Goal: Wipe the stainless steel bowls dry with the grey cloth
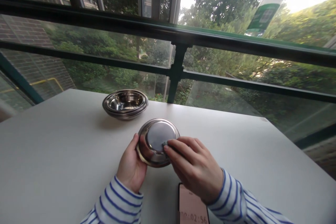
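A steel bowl (156, 140) is tilted with its underside towards me, just above the white table (52, 154). My left hand (130, 166) grips its left rim from below. My right hand (195, 168) presses a small grey-blue cloth or pad (166, 144) against the bowl's base with the fingertips held together; most of the cloth is hidden under the fingers. Both sleeves are white with blue stripes.
A stack of steel bowls (125, 103) stands farther back on the table. A phone (192, 208) with a lit timer lies at the near edge under my right wrist. A window with a dark railing (175, 66) runs behind the table; a bottle (267, 7) shows at the top right.
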Demonstrator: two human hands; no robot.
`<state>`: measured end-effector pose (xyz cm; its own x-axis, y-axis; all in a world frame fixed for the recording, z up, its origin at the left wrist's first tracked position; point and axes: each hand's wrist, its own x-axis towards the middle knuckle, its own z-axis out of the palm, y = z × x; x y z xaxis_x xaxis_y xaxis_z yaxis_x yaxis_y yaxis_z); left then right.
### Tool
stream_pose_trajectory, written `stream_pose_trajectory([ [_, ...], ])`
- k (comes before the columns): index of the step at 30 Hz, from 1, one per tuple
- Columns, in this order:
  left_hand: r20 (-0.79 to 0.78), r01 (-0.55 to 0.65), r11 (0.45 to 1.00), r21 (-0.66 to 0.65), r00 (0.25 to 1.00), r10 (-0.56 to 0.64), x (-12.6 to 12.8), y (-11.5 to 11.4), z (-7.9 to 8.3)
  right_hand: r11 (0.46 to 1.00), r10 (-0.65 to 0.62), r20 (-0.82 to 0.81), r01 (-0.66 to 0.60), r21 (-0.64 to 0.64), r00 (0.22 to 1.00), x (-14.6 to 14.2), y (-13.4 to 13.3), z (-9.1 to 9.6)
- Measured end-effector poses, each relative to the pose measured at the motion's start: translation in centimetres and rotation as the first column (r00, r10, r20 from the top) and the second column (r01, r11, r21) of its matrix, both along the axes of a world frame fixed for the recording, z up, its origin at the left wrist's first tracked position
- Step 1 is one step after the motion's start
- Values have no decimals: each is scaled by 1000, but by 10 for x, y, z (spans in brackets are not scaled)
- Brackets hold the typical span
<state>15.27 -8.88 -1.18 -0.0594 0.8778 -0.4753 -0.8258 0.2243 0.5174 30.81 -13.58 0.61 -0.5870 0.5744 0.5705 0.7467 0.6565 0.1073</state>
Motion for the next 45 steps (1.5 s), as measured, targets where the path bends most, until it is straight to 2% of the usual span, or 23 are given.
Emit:
stream_pose_trajectory([
  [4,-4,30,1000,6,1000,-30,1,-2,-2,999,47,39,-46,-10,998,-1,-2,-1],
  [10,5,19,999,26,1000,-19,3,-4,1,999,-3,41,5,-50,999,1,-2,4],
  [14,21,62,998,5,998,-62,5,-7,2,998,45,46,-43,-38,998,-3,-3,6],
  [19,-14,69,997,23,998,-68,8,-9,1,998,-46,38,47,-43,998,-3,-3,9],
  [24,-1,159,984,79,987,-159,9,-10,0,999,30,29,-28,-42,999,-7,-6,10],
  [29,-70,165,979,119,985,-158,10,-11,-1,990,-142,-34,142,-20,989,-2,-2,11],
  [35,-18,194,972,130,981,-193,10,-13,-1,998,-5,10,5,-56,1000,-6,-5,9],
  [40,-40,221,969,113,975,-218,13,-14,-4,990,-144,-38,144,-3,989,1,-1,11],
  [45,22,222,967,126,974,-226,12,-15,-4,1000,9,4,-9,10,1000,-5,-6,12],
])
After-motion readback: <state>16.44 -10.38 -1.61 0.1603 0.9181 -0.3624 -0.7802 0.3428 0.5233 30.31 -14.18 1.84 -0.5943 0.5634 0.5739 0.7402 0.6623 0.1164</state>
